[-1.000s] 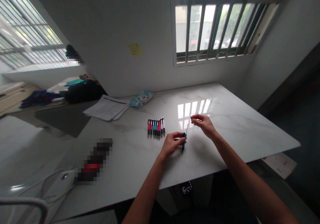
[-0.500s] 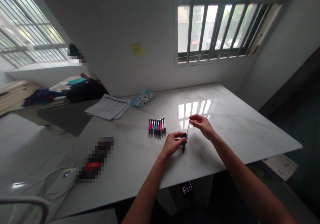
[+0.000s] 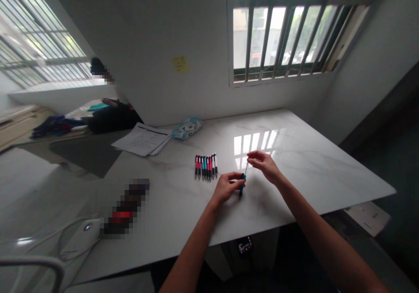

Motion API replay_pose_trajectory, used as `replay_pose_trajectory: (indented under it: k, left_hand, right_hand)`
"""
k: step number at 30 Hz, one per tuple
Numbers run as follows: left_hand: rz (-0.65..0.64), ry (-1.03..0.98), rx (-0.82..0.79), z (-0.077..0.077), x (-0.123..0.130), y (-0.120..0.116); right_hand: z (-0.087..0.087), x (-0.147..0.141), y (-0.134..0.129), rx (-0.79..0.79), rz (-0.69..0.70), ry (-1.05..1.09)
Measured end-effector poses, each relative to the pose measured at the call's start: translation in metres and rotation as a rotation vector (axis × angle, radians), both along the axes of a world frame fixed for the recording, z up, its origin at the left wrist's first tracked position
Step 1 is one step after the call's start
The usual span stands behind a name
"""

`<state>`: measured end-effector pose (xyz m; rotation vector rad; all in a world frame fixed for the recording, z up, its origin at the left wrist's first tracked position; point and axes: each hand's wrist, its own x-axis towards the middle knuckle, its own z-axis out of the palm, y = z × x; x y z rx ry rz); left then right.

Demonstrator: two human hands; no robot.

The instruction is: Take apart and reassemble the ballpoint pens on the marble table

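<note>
My left hand (image 3: 226, 187) pinches a teal and black pen barrel (image 3: 242, 187) near the front part of the white marbled table (image 3: 262, 205). Up and to the right, my right hand (image 3: 262, 161) closes its fingertips on a thin pale refill (image 3: 246, 167), whose lower end meets the top of the barrel. Left of my hands, several pens (image 3: 206, 167) in pink, teal and white with black grips lie side by side in a row.
Behind the pens are printed papers (image 3: 142, 139) and a light blue packet (image 3: 187, 129). A pixelated dark object (image 3: 126, 210) and a white device with cables (image 3: 80, 238) are at the left. A yellow note (image 3: 180, 64) sticks to the wall. Another person's hand shows far left.
My hands hold nearly the same pose, with the refill at the top of the barrel. The other person's hand at the far left has shifted slightly.
</note>
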<state>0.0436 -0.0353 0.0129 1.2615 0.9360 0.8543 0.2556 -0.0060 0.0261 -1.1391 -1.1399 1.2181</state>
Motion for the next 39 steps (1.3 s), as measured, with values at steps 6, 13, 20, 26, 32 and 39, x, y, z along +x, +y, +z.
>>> replay_pose_trajectory:
  k: [6,13,20,26,32,39]
  left_hand:
    - [0.016,-0.041,0.011,-0.004,0.0,0.002]
    - [-0.024,-0.036,0.055,-0.007,-0.002,0.005]
    - [0.074,-0.071,0.086,-0.004,-0.006,0.006]
    - [0.313,0.253,0.528,0.011,-0.046,0.032]
    - [0.535,0.743,0.878,0.004,-0.087,0.05]
    - [0.52,0.869,0.88,-0.002,-0.082,0.042]
  right_hand:
    - [0.0,-0.002,-0.012,0.025,0.203,-0.018]
    - [-0.003,-0.011,-0.019,0.069,0.36,-0.207]
    - [0.012,-0.009,0.002,0.073,0.054,0.317]
    - [0.008,-0.007,0.044,0.113,-0.009,0.361]
    - [-0.037,-0.019,0.059,0.188,-0.028,-0.151]
    - [-0.05,-0.044,0.039,0.255,0.083,-0.116]
